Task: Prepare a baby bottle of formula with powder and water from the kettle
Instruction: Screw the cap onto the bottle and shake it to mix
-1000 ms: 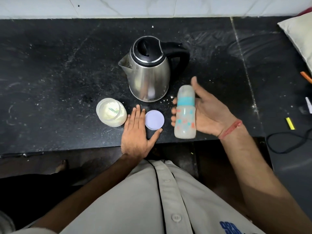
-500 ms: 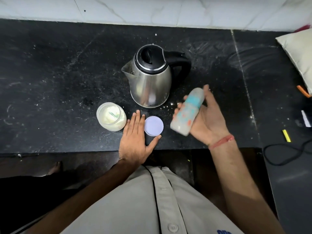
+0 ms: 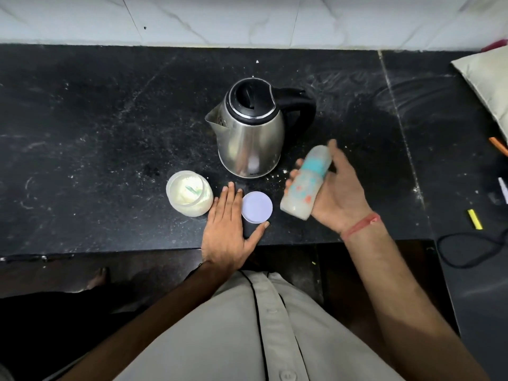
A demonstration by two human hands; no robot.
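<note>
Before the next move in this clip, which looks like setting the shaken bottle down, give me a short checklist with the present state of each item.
1. Grip on the baby bottle: ok, the right hand has its fingers and thumb round it, tilted above the counter.
2. Bottle closed: ok, the cap and teal collar are on.
3. Powder fully mixed: cannot tell, the bottle is blurred; milky liquid sits at its base.
4. Landing spot: ok, bare counter shows below the bottle, right of the round lid.
5. Powder jar: not ok, it stands open with its scoop inside.
6. Left hand: ok, flat on the counter beside the lid, clear of the kettle.
</note>
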